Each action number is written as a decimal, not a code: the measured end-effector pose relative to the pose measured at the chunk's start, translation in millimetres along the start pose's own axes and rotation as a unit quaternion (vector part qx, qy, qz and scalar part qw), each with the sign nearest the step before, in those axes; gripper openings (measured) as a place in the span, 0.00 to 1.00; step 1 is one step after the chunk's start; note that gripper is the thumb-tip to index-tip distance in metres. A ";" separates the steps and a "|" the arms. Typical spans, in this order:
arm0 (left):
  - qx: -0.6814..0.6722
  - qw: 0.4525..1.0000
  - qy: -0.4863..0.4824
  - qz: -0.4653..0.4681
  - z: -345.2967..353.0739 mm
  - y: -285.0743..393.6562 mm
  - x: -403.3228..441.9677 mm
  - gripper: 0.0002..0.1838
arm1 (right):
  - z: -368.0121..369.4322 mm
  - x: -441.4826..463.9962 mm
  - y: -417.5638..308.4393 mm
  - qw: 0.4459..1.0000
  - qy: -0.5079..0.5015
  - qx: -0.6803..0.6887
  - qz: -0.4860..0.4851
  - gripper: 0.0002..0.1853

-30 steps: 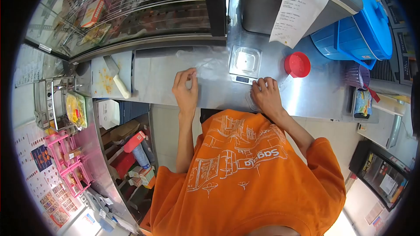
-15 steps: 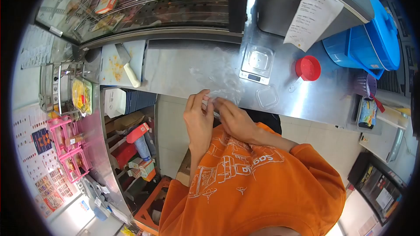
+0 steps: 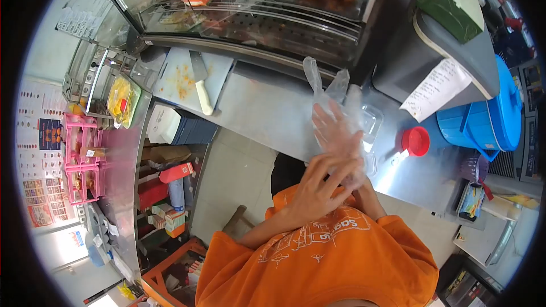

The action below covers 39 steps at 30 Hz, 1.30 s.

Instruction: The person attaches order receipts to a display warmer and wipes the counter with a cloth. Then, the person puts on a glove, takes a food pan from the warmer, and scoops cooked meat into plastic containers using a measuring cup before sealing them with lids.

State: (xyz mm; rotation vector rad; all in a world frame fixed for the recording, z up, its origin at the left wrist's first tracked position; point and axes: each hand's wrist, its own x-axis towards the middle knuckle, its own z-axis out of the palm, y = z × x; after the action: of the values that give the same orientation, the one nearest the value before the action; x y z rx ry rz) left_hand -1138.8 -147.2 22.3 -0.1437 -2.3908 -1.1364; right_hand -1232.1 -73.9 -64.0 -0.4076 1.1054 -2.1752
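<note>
A clear disposable plastic glove (image 3: pixel 311 74) covers my right hand (image 3: pixel 336 131), its loose fingertips standing well beyond my own. Inside it, the fingers of my right hand are spread and hold nothing. Near the wrist, my left hand (image 3: pixel 325 182) is closed on the glove's cuff end, bare and in front of it. Just behind the gloved hand, a clear plastic container (image 3: pixel 372 118) is partly hidden, with a clear lid (image 3: pixel 371 165) nearer me. To the right, a red measuring cup (image 3: pixel 416 141) stands on the steel counter (image 3: pixel 259 102).
A knife (image 3: pixel 203 94) lies on a stained white cutting board (image 3: pixel 170 82) at the left. Behind the counter is a glass display case (image 3: pixel 239 28) with food inside. A blue bucket (image 3: pixel 478 119) stands at the right. Boxes (image 3: pixel 176 173) fill the shelf below left.
My hands have moved up and to the right. The plastic, earlier bunched between both hands, is now over my right hand, whose fingers have spread. The view has shifted too.
</note>
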 end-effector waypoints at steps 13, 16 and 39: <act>-0.254 0.923 -0.241 0.161 -81.0 -88.2 46.1 0.10 | 112.3 82.3 -49.3 0.966 0.141 0.063 -0.207 0.53; -0.274 0.901 -0.260 0.216 -108.6 -109.8 64.5 0.10 | 148.5 110.1 -54.7 0.947 0.190 0.032 -0.257 0.56; -0.265 0.904 -0.303 -0.146 -250.0 -322.9 80.1 0.09 | 99.3 195.0 -93.0 0.561 0.562 -0.437 -0.423 0.22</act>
State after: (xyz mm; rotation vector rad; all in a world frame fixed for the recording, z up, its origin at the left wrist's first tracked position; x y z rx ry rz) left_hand -1208.6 -553.7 -32.8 -0.3745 -2.5959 -2.1363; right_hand -1361.0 -225.4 66.3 0.2724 3.3635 -2.3747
